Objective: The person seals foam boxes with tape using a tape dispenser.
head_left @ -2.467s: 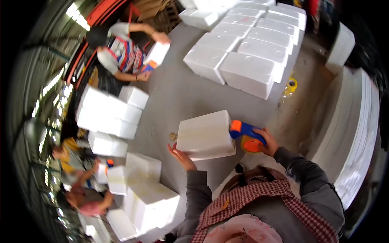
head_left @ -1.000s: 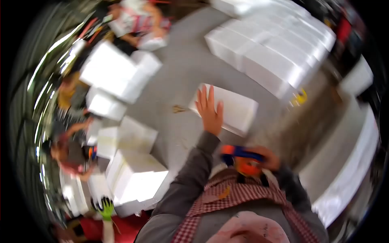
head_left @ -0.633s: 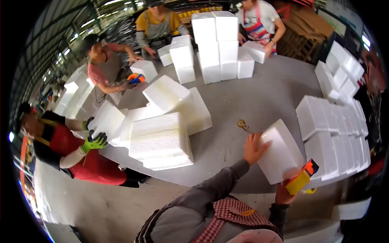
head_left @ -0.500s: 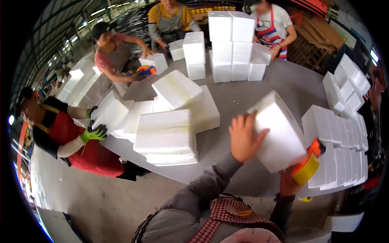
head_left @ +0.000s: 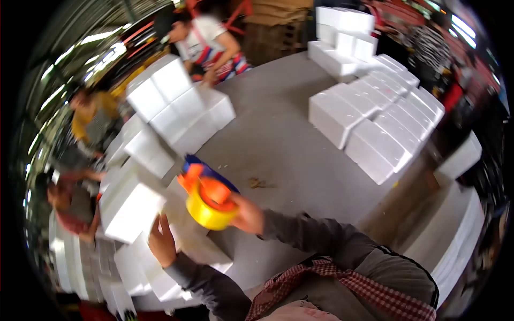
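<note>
My left hand [head_left: 162,245] is at the lower right edge of a tilted white foam box [head_left: 131,207], its fingers close together against the box. In my right hand [head_left: 248,214] is a blue and orange tape dispenser [head_left: 210,193] with a roll of yellow tape, held over the table just right of that box. More white foam boxes [head_left: 201,251] lie under and behind my left hand, partly hidden by the dispenser and the hand. The picture is blurred by motion around the boxes.
The grey table [head_left: 267,117] bears stacked boxes [head_left: 174,107] at the left back and rows of boxes [head_left: 375,117] at the right. Co-workers [head_left: 214,48] stand along the far left side. White foam sheets [head_left: 450,230] stand at the lower right.
The view has swung right. My right hand has brought the dispenser left across the table. My left hand is now at a box in the left pile, no longer at the box it held before.
</note>
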`<action>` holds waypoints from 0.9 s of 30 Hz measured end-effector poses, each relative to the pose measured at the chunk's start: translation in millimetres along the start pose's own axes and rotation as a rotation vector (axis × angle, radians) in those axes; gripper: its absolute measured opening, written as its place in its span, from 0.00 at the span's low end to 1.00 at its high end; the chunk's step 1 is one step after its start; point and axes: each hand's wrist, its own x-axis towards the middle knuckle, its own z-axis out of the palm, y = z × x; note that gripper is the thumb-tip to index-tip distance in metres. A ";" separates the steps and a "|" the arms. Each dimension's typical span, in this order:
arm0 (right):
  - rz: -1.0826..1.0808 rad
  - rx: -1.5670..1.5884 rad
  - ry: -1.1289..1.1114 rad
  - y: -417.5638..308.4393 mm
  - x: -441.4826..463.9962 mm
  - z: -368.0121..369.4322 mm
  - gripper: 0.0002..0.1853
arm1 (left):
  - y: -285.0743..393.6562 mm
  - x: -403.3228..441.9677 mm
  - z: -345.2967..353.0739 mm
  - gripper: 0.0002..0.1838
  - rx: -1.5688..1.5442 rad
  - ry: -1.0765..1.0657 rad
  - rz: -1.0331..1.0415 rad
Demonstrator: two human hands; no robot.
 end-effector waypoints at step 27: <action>-1.567 -0.679 0.875 -228.4 -401.8 -129.7 0.24 | 381.4 -183.7 427.9 0.39 -1.002 -1.168 -0.294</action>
